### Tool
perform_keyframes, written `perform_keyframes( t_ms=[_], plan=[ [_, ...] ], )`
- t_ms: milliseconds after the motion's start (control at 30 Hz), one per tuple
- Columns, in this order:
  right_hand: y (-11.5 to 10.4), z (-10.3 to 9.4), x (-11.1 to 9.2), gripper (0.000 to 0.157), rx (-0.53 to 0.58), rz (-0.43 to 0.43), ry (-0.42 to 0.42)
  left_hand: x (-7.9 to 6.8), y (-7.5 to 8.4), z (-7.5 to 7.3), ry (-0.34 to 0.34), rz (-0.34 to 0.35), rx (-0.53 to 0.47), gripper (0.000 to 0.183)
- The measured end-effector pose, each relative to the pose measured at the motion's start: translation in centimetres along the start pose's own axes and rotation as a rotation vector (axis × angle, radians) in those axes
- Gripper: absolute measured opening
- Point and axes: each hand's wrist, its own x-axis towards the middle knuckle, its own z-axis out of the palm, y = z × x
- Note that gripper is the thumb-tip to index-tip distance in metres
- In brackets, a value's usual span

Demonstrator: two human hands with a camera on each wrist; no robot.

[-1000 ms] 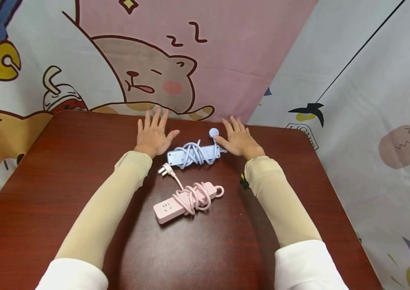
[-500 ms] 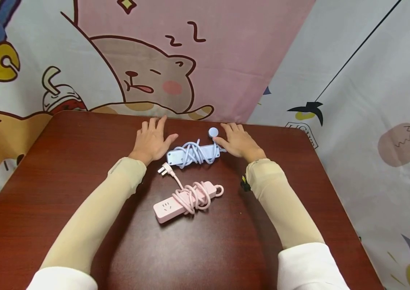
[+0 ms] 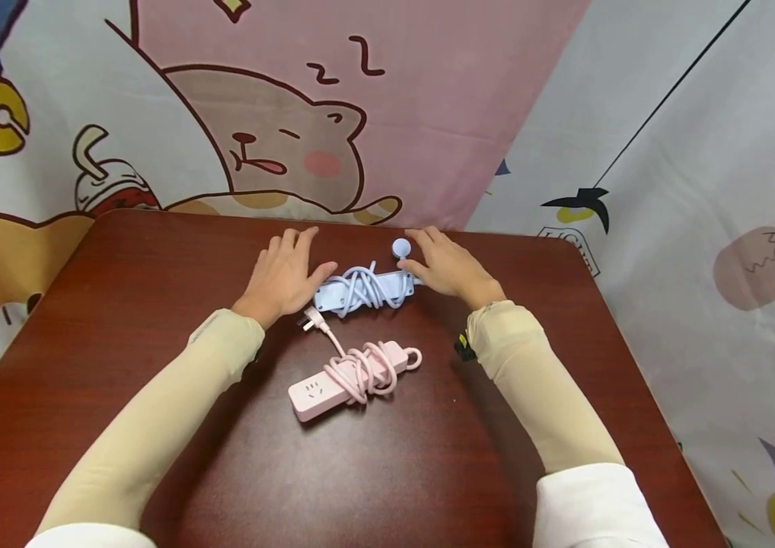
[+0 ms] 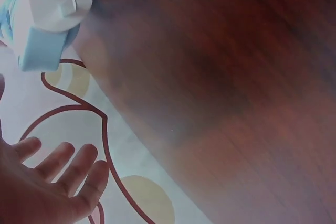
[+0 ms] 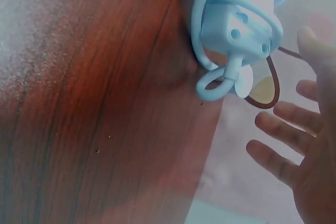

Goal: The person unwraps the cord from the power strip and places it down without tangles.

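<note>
A light blue power strip [image 3: 364, 292], its cord wound round its middle, lies toward the far side of the table. At its left end is my left hand [image 3: 281, 278], fingers extended and slightly bent, thumb pointing at the strip's end. My right hand [image 3: 452, 268] is at the other end, thumb beside the round blue plug [image 3: 400, 248]. Both wrist views show the left hand [image 4: 58, 187] and right hand [image 5: 312, 145] with loose fingers and nothing gripped. Closer to me lies a pink power strip [image 3: 353, 379], also wrapped in its cord; its plug [image 3: 314, 317] points toward the left hand.
The reddish-brown wooden table [image 3: 374, 479] reaches back to a cartoon-printed cloth [image 3: 449, 114], which also hangs along both sides. A small dark object with yellow [image 3: 464, 347] shows at the right wrist's sleeve.
The left hand has drawn back and a little left, its spread fingers coming closer together. The right hand's fingers have bent slightly and pulled back from the far edge. Both power strips stay put.
</note>
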Motion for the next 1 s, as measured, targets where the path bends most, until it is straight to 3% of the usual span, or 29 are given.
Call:
perform_keyframes(
  t_ms=[300, 600, 1000],
  plan=[
    [-0.7, 0.3, -0.5, 0.066, -0.038, -0.112, 0.034, -1.0, 0.2, 0.0, -0.012, 0.052, -0.028, 0.072],
    [-0.2, 1.6, -1.4, 0.070, -0.040, -0.120, 0.055, -1.8, 0.9, 0.6, -0.046, 0.145, -0.023, 0.069],
    [0.0, 3.0, -2.2, 0.080, -0.048, -0.155, 0.087, -2.5, 1.1, 1.3, -0.063, 0.165, 0.015, 0.068]
  ],
)
